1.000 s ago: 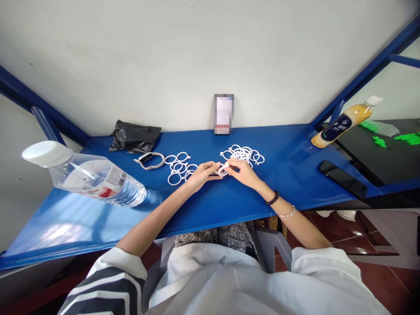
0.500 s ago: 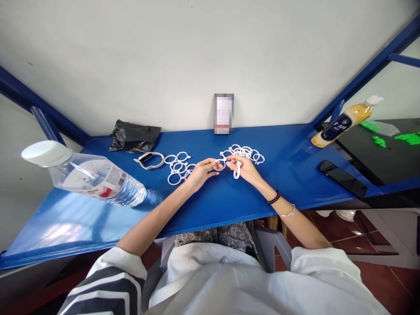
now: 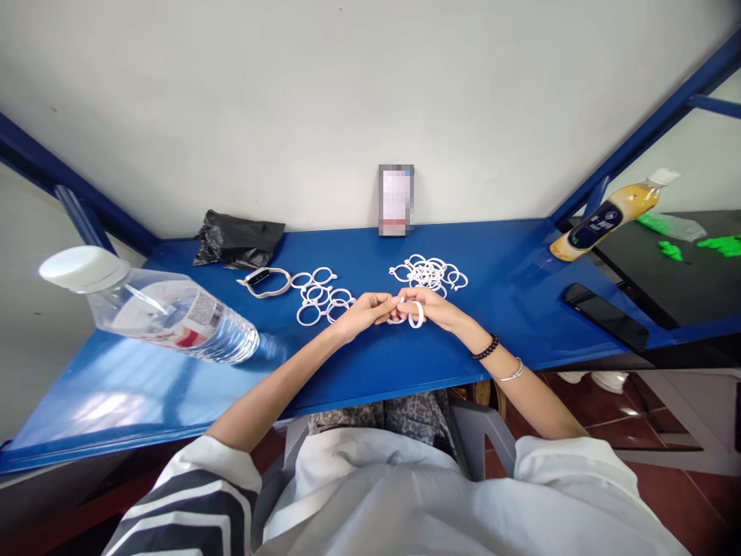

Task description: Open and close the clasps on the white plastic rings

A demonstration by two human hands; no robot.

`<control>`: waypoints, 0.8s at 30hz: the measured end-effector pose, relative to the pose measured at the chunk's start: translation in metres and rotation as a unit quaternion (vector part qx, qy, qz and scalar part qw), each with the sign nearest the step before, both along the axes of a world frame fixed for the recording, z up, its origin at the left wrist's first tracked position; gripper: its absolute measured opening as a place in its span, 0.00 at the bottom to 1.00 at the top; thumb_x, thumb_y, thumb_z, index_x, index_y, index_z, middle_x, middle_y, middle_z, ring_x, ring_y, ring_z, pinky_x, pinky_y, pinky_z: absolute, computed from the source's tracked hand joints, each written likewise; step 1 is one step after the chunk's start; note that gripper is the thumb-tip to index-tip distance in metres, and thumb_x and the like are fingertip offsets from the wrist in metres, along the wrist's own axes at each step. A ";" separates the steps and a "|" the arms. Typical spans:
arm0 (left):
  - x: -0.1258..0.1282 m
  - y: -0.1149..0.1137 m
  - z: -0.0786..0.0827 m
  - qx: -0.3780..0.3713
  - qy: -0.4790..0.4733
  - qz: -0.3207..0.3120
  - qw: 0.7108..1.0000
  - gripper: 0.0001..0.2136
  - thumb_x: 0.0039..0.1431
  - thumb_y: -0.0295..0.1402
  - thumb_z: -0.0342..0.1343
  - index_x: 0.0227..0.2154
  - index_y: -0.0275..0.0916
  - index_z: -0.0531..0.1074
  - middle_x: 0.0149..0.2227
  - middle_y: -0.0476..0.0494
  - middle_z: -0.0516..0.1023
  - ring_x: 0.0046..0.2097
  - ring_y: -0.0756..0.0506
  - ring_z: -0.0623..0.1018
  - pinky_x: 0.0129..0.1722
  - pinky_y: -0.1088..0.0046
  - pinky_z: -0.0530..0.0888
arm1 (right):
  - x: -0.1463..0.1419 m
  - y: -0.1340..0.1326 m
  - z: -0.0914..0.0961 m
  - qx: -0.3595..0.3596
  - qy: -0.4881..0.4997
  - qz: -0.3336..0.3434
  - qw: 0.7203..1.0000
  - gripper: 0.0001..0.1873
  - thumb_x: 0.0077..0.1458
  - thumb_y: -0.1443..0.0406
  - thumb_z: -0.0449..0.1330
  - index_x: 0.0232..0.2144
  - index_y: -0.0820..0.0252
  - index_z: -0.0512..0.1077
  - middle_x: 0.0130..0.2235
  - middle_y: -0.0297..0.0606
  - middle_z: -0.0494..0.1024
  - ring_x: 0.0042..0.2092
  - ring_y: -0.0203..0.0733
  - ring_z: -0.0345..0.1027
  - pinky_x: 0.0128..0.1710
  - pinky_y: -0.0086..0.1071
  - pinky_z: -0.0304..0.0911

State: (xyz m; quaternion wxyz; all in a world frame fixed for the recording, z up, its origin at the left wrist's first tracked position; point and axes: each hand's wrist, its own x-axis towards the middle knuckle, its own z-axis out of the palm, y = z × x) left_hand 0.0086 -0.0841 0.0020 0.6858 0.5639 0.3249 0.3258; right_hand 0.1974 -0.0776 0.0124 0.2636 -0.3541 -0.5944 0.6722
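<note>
My left hand (image 3: pixel 363 311) and my right hand (image 3: pixel 435 310) meet over the middle of the blue table (image 3: pixel 509 309), fingertips touching. Both pinch small white plastic rings (image 3: pixel 412 314); one ring hangs from my right fingers and another shows between the two hands. A pile of loose white rings (image 3: pixel 429 273) lies just beyond my right hand. A second group of white rings (image 3: pixel 317 299) lies left of my left hand.
A clear water bottle (image 3: pixel 156 307) lies at the left. A white wristband (image 3: pixel 265 282) and a crumpled black bag (image 3: pixel 236 242) sit at the back left. A blurred card (image 3: pixel 396 199) leans on the wall. A dark phone (image 3: pixel 605 315) and a juice bottle (image 3: pixel 607 215) are at the right.
Both hands pulled two rings apart half a second ago, then drew back toward me and came together again, still pinching the rings.
</note>
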 end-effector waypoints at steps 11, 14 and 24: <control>0.005 -0.001 -0.002 -0.102 -0.158 -0.031 0.982 0.21 0.49 0.49 0.66 0.19 0.39 0.66 0.14 0.56 0.52 0.26 0.50 0.64 0.35 0.71 0.65 | -0.007 0.003 -0.016 -0.040 0.131 -0.015 0.990 0.28 0.46 0.45 0.68 0.23 0.58 0.60 0.21 0.24 0.56 0.22 0.28 0.43 0.22 0.28 0.42; 0.006 -0.002 -0.002 -0.102 -0.167 -0.032 0.980 0.23 0.46 0.50 0.68 0.17 0.38 0.64 0.16 0.54 0.55 0.26 0.50 0.63 0.33 0.71 0.63 | -0.008 0.003 -0.018 -0.050 0.136 -0.016 0.989 0.29 0.45 0.44 0.67 0.23 0.58 0.59 0.22 0.24 0.56 0.22 0.29 0.43 0.23 0.28 0.42; 0.009 -0.005 0.012 -0.080 -0.192 0.008 0.978 0.28 0.44 0.53 0.67 0.16 0.39 0.56 0.19 0.53 0.52 0.27 0.51 0.61 0.30 0.71 0.64 | -0.004 0.001 -0.002 -0.006 0.143 -0.049 0.988 0.30 0.47 0.42 0.66 0.20 0.56 0.57 0.20 0.25 0.50 0.22 0.31 0.40 0.23 0.29 0.45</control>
